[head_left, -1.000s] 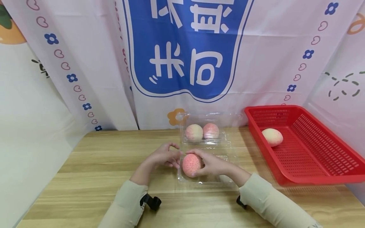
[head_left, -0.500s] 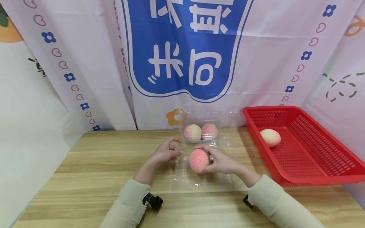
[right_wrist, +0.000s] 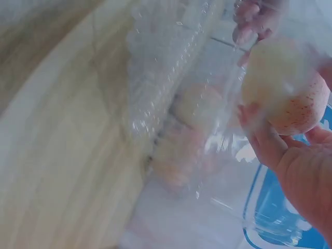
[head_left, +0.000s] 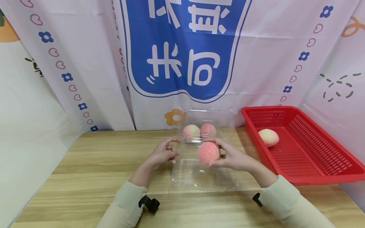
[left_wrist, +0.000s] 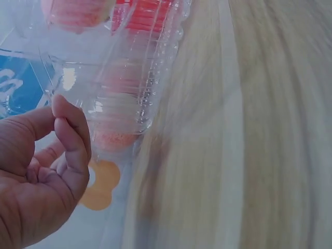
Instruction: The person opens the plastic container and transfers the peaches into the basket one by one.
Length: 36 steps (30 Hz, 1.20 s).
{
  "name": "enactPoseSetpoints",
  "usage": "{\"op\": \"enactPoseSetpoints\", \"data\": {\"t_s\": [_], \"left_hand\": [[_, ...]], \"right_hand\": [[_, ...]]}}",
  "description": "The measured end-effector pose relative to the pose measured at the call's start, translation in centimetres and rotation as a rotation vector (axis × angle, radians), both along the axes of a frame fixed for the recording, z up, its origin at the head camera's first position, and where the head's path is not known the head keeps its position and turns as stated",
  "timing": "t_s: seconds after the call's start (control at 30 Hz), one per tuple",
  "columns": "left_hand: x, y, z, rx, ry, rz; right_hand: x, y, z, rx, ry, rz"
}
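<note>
Pink ball (head_left: 209, 153) pinched by right grip (head_left: 235, 158), blush toward head camera, long axis unclear; left grip (head_left: 162, 154) spread.

Printed cloth (head_left: 256, 63) hangs close behind a wood-grain tabletop (head_left: 99, 171) in a small, curtained work booth, with pale doodle-decorated sheeting (head_left: 31, 133) rising to the tabletop's left and right. The backdrop carries a blue panel (head_left: 184, 41) with large white characters (head_left: 190, 68), flanked by rows of hearts (head_left: 53, 52) and blue flowers (head_left: 46, 37). Wrist-worn black cameras (head_left: 152, 205) above the tabletop, and a red plastic basket (head_left: 302, 155) on it, suggest a recording station; whether in a home, shop or studio cannot be told
</note>
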<state>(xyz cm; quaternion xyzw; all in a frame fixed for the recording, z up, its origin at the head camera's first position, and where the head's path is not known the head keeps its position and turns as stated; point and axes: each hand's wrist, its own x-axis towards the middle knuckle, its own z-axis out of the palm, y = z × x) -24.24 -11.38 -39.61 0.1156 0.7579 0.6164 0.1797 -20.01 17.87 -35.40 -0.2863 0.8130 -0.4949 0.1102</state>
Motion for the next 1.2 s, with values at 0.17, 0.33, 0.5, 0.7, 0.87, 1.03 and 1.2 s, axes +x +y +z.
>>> {"op": "enactPoseSetpoints", "data": {"t_s": [0.17,0.33,0.5,0.7,0.87,1.03,1.2], "left_hand": [[0.2,-0.9,-0.1,0.043,0.005,-0.009],[0.5,-2.1,-0.1,0.066,0.004,-0.013],[0.7,-3.3,0.2,0.065,0.004,-0.027],[1.1,-5.4,0.5,0.064,-0.010,-0.055],[1.5,-7.3,0.8,0.080,-0.007,-0.059],[1.8,-9.0,1.2,0.069,0.027,-0.023],[2.0,-11.0,1.6,0.070,0.084,-0.014]], "right_hand": [[0.2,0.9,0.9,-0.015,0.037,-0.024],[0.5,1.8,1.9,-0.004,0.087,-0.062],[0.7,2.7,3.1,0.006,0.113,-0.094],[0.8,3.6,4.5,0.018,0.117,-0.107],[0.8,4.2,5.7,0.012,0.128,-0.111],[0.8,4.9,6.9,0.039,0.166,-0.137],[0.7,6.0,8.2,0.105,0.181,-0.183]]}}
